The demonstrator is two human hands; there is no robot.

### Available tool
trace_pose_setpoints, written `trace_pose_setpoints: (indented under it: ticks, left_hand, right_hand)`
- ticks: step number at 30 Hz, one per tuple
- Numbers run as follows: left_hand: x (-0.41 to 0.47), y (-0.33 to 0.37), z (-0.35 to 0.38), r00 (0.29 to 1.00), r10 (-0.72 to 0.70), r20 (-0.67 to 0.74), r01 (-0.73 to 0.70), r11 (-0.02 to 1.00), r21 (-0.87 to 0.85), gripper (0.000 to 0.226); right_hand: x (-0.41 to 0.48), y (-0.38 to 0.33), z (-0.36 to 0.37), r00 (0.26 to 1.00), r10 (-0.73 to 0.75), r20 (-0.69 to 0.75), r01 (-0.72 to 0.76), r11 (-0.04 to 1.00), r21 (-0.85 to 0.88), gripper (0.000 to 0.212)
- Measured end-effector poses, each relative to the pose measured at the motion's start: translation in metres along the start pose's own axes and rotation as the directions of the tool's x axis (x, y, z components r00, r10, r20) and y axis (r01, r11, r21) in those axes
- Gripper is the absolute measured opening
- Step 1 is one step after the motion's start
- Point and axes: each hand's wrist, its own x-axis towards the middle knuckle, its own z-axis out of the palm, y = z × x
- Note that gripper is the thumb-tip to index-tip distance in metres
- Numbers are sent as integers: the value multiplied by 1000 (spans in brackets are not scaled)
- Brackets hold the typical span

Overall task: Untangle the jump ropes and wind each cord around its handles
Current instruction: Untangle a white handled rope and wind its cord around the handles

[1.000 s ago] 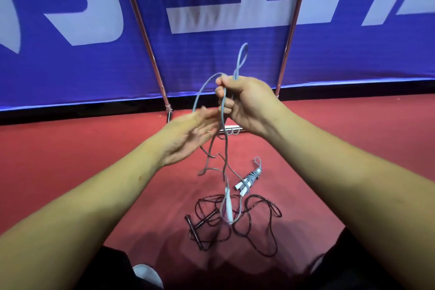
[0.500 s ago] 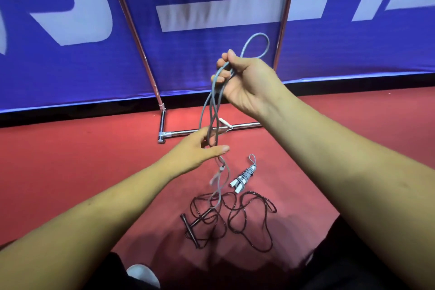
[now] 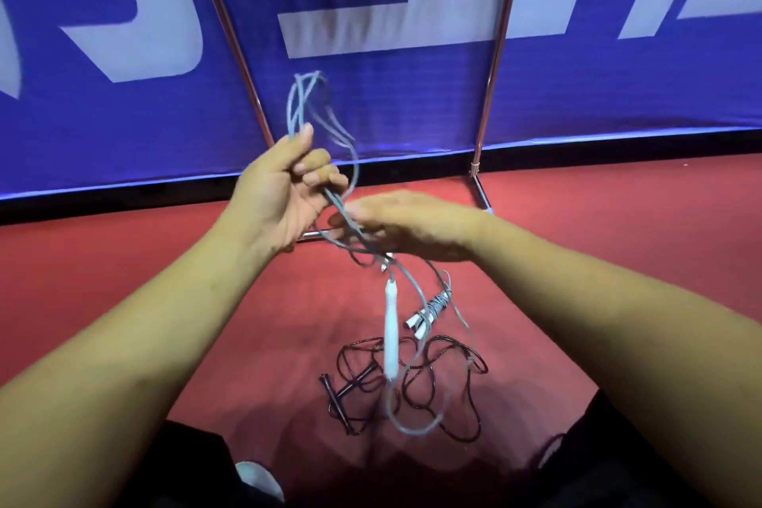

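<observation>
Red floor [image 3: 123,301], left hand [image 3: 280,194] raised, grip clenched round blue cord [image 3: 293,103], right hand [image 3: 416,225] spread flat

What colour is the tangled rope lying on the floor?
The rope is black; the head view shows it.

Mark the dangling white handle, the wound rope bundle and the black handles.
dangling white handle [image 3: 391,334]: head view, mid-shaft.
wound rope bundle [image 3: 435,306]: head view, on the coiled cord wraps.
black handles [image 3: 335,398]: head view, where the two meet.
</observation>
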Motion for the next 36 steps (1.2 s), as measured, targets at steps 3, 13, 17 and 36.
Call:
trace_pose_setpoints:
  ticks: [3,13,17,36]
  left_hand:
    - [2,8,0,1000,-3,-14,1,997,-77,27]
    - [-8,-10,-21,981,175,-84,7,401,916,61]
    - [-28,-38,-13,957,-256,133,-26,383,923,21]
    - [-13,-18,-18,993,-87,-78,117,728,675,20]
  right_hand:
    - [1,14,13,999,-31,6,32,966,-255,12]
    - [8,-29,15,943,-71,-324,231,840,490,27]
    - [10,-36,6,936,19,-351,235,707,667,27]
    - [-2,-23,-40,787,17,-617,-111,987,-114,33]
